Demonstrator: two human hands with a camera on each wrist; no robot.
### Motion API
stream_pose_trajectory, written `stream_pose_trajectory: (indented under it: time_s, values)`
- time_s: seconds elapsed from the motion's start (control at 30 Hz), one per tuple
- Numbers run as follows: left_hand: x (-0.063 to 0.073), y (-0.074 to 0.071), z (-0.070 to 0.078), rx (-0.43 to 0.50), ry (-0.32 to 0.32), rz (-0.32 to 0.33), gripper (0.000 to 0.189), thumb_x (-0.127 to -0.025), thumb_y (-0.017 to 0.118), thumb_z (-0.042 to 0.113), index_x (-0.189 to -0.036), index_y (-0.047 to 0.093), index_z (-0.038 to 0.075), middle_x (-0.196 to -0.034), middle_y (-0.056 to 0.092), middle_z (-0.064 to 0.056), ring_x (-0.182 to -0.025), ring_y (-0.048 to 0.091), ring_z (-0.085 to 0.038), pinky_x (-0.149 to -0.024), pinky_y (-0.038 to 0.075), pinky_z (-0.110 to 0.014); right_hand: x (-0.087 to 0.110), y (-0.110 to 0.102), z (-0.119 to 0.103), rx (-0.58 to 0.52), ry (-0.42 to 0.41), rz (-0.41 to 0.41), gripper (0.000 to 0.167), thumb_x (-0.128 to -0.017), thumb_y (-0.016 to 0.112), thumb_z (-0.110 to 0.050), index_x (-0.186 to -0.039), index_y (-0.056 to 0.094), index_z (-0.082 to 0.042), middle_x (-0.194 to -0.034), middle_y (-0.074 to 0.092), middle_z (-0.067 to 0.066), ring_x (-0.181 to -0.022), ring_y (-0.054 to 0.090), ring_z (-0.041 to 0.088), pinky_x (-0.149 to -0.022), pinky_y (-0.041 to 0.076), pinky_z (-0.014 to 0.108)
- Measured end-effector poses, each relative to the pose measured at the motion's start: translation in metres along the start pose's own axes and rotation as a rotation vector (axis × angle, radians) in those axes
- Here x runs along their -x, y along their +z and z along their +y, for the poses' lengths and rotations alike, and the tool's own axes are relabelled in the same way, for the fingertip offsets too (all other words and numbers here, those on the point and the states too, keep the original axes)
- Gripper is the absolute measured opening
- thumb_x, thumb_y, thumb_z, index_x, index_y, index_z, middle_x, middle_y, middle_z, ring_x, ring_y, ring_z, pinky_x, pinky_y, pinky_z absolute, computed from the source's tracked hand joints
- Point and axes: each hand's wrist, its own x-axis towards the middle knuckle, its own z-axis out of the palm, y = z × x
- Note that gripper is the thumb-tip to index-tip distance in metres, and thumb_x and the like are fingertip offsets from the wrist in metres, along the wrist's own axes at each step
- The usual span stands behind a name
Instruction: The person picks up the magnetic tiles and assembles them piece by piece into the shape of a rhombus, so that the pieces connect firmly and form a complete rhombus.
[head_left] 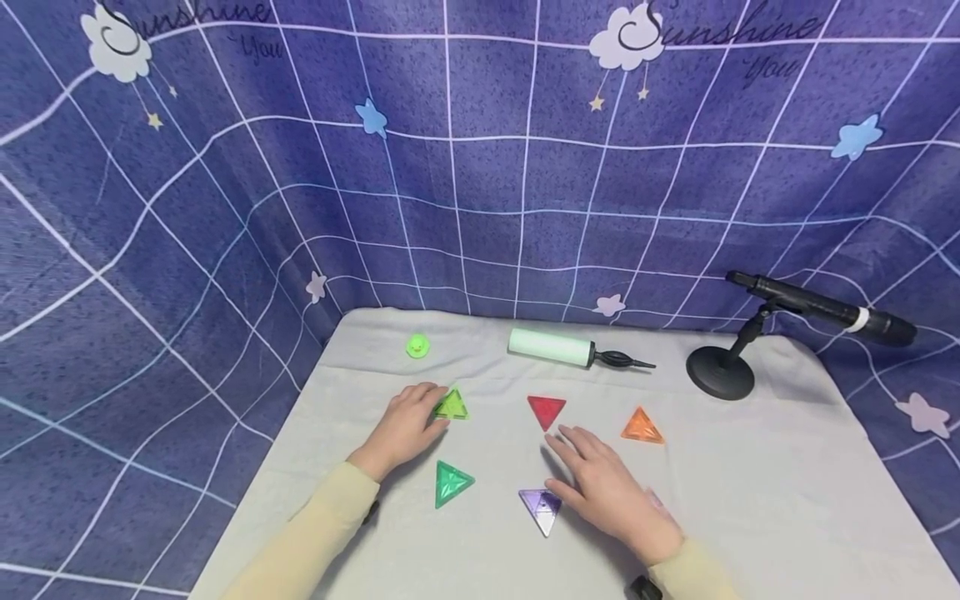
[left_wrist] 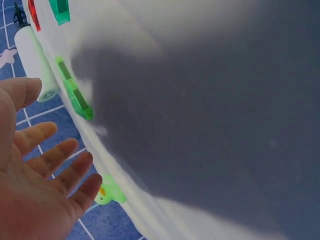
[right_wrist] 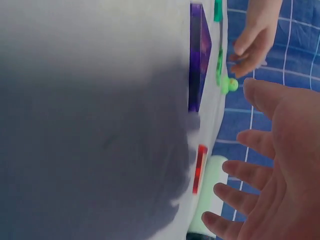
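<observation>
My left hand (head_left: 405, 423), fingers relaxed, hovers just left of a translucent light green triangle tile (head_left: 453, 405). In the left wrist view its palm (left_wrist: 35, 200) shows nothing held, and the light green tile (left_wrist: 75, 92) lies beyond the thumb. My right hand (head_left: 603, 483) is spread above the cloth, with its thumb near a purple triangle tile (head_left: 543, 510) and its fingertips just below a red triangle tile (head_left: 546, 410). The right wrist view shows that palm (right_wrist: 295, 175) bare too. A pinkish piece (head_left: 655, 499) is mostly hidden behind the right hand.
A green triangle tile (head_left: 452, 483) lies between the forearms, an orange one (head_left: 642, 427) at the right. Towards the back are a small green duck (head_left: 417, 346), a pale green hand pump (head_left: 551, 347) and a microphone (head_left: 832, 312) on a stand (head_left: 720, 373). A patterned curtain (head_left: 487, 167) hangs behind.
</observation>
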Motion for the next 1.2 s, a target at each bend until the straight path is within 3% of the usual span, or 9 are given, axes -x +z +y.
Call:
stream_pose_trajectory:
  time_s: [0.2,0.57,1.0,1.2]
  values:
    - [-0.005,0.004,0.003,0.009,-0.019,0.019,0.054,-0.097,0.074,0.026,-0.143,0.059,0.003,-0.13,0.063,-0.013,-0.121,0.057,-0.034,-0.102,0.044,-0.055,-0.012,0.01,-0.015,-0.03,-0.027,-0.032,0.063,-0.095,0.077,-0.039,-0.145,0.06,-0.006,-0.148,0.055,0.023,-0.136,0.051,0.046,-0.108,0.041,0.061]
    - [-0.01,0.008,0.006,0.037,-0.073,-0.02,0.054,-0.096,0.075,0.023,-0.143,0.059,0.002,-0.122,0.064,-0.01,-0.113,0.06,-0.031,-0.1,0.047,-0.051,-0.035,0.029,-0.05,-0.02,-0.079,-0.156,0.059,-0.099,0.07,-0.044,-0.148,0.059,-0.012,-0.149,0.056,0.015,-0.139,0.049,0.037,-0.111,0.04,0.055]
    - [-0.012,0.013,0.009,0.005,-0.088,-0.029,0.051,-0.095,0.075,0.02,-0.14,0.06,0.001,-0.116,0.063,-0.008,-0.106,0.061,-0.027,-0.097,0.049,-0.047,-0.052,0.052,-0.081,0.022,-0.217,-0.203,0.054,-0.098,0.073,-0.039,-0.145,0.062,-0.015,-0.144,0.059,0.01,-0.133,0.054,0.029,-0.108,0.045,0.047]
    - [-0.011,0.016,0.008,-0.008,-0.099,-0.029,0.05,-0.095,0.073,0.018,-0.14,0.06,-0.001,-0.114,0.062,-0.01,-0.104,0.061,-0.028,-0.096,0.05,-0.046,-0.058,0.062,-0.091,0.054,-0.282,-0.184,0.051,-0.096,0.076,-0.033,-0.142,0.065,-0.016,-0.141,0.06,0.008,-0.131,0.056,0.025,-0.104,0.048,0.043]
